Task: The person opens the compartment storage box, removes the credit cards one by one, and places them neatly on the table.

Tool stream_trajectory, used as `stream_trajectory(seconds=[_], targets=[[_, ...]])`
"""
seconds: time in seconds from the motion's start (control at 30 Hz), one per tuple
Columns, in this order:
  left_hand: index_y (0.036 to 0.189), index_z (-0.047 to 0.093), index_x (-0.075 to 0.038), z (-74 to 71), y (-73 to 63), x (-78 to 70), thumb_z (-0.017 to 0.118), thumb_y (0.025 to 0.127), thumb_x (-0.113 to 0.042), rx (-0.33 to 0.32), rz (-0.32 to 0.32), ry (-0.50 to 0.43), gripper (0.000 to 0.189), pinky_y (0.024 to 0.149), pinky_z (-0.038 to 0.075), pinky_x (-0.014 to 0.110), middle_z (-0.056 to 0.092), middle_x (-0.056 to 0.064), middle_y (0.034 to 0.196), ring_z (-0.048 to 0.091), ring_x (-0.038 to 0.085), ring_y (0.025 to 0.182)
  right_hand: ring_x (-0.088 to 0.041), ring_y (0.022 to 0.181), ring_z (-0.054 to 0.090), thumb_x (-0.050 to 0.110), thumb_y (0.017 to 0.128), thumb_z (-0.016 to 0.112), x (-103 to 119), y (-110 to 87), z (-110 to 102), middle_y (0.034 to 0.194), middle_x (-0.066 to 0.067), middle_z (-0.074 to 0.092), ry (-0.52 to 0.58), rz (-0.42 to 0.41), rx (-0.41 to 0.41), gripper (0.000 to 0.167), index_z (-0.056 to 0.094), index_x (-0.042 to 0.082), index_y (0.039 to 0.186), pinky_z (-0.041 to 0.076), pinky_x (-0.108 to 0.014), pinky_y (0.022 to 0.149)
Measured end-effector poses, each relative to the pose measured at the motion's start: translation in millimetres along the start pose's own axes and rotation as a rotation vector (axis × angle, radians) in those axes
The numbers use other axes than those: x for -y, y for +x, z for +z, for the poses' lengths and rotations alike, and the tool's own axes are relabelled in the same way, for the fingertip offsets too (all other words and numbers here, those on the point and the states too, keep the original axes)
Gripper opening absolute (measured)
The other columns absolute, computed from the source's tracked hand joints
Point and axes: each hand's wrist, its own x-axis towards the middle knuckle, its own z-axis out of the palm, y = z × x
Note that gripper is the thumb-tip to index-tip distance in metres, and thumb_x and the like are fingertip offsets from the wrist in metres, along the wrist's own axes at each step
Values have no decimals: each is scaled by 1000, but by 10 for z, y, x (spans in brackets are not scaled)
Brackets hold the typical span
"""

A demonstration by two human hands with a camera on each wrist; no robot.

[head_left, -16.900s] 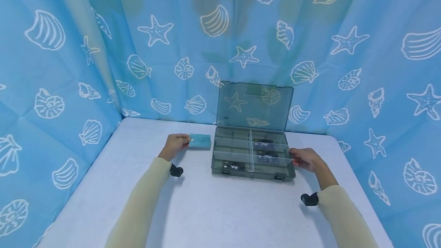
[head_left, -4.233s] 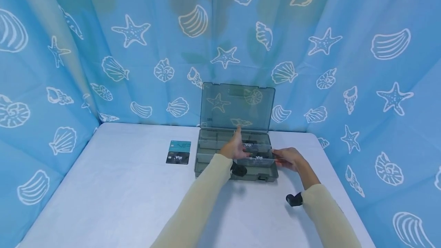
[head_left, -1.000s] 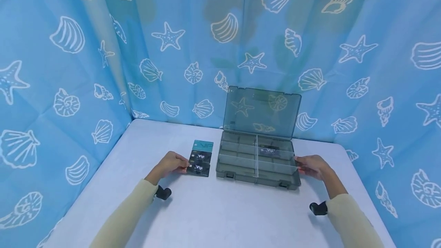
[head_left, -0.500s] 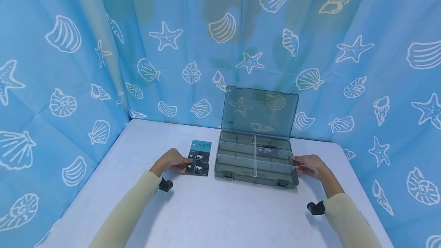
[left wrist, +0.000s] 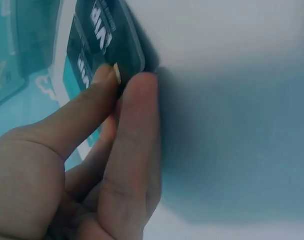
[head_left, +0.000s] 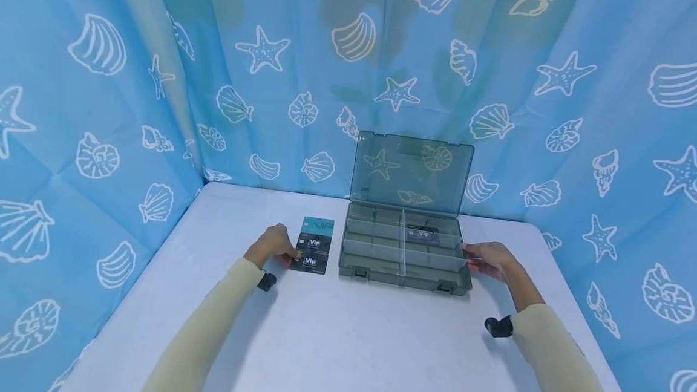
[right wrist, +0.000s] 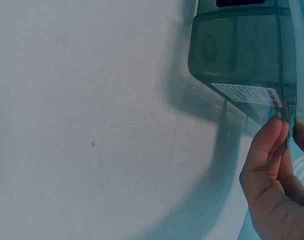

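Observation:
My left hand [head_left: 274,244] pinches the left edge of a black VIP card [head_left: 310,263], thumb on top and fingers at its side. In the left wrist view the thumb presses near the card's gold chip [left wrist: 117,72]. Just behind it lies another black VIP card [head_left: 316,243], and behind that a teal VIP card [head_left: 318,224], forming a column. My right hand [head_left: 490,259] grips the right rim of a smoky, see-through divided box [head_left: 376,271]. Inside the box, in a right-hand compartment, sits a black VIP card [head_left: 423,235].
The box's lid [head_left: 411,168] stands raised at the back, near a blue shell-print curtain [head_left: 272,114]. Clear dividers [head_left: 403,247] split the box. A white cloth covers the table [head_left: 348,337]. A printed label [right wrist: 247,94] shows on the box's side in the right wrist view.
The teal card went from my left hand to the table, and two black cards left the box to lie before it. Lately my left hand shifts slightly at the front card; the right keeps holding the box.

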Motion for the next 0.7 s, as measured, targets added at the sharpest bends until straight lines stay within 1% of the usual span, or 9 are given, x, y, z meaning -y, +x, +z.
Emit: stream_trajectory(seconds=[0.07, 0.17, 0.23, 0.3, 0.47, 0.57, 0.7], targets=[[102, 62, 7, -19, 14, -16, 83, 78, -13, 6, -24, -10, 38, 76, 54, 33, 68, 11, 69, 68, 19, 59, -17, 78, 62, 24, 98, 60, 3, 0, -2, 99, -11, 57, 4, 1, -1, 50, 46, -9, 132, 57, -27, 75], [107, 60, 8, -32, 21, -32, 84, 77, -12, 12, -39, -20, 44, 75, 55, 33, 69, 12, 70, 69, 20, 59, -17, 79, 61, 25, 98, 60, -2, 2, -9, 101, -12, 56, 4, -9, 6, 52, 45, -10, 134, 57, -27, 75], [110, 58, 9, -33, 21, -38, 85, 75, -12, 4, -38, -25, 49, 76, 54, 34, 69, 12, 71, 69, 20, 59, -17, 78, 61, 25, 98, 60, -4, 1, -7, 100, -11, 56, 1, -11, 4, 52, 45, -10, 134, 56, -26, 75], [113, 56, 9, -36, 10, -40, 86, 73, -12, -12, -30, -27, 54, 73, 55, 33, 68, 11, 72, 69, 20, 59, -17, 78, 61, 25, 99, 60, -11, 1, -4, 100, -12, 56, 1, -16, 5, 53, 44, -11, 134, 57, -26, 75], [113, 55, 8, -25, 4, -25, 89, 68, -11, -43, -18, -31, 59, 58, 57, 28, 66, 12, 75, 68, 20, 61, -17, 79, 62, 24, 98, 60, -33, 2, 8, 102, -13, 57, 10, -12, -6, 53, 43, -11, 135, 57, -28, 75], [112, 56, 8, -15, 13, -12, 89, 69, -11, -49, -21, -35, 58, 56, 56, 27, 66, 12, 74, 68, 20, 61, -17, 79, 62, 25, 98, 60, -31, 6, 6, 102, -13, 57, 6, -10, -7, 55, 42, -11, 136, 57, -28, 75], [110, 58, 10, -18, -11, 26, 88, 72, -16, -54, -21, -24, 55, 53, 53, 24, 67, 11, 71, 67, 18, 58, -17, 80, 62, 25, 98, 61, -14, -3, 11, 104, -13, 57, 4, -10, -10, 56, 42, -11, 136, 57, -28, 76]])
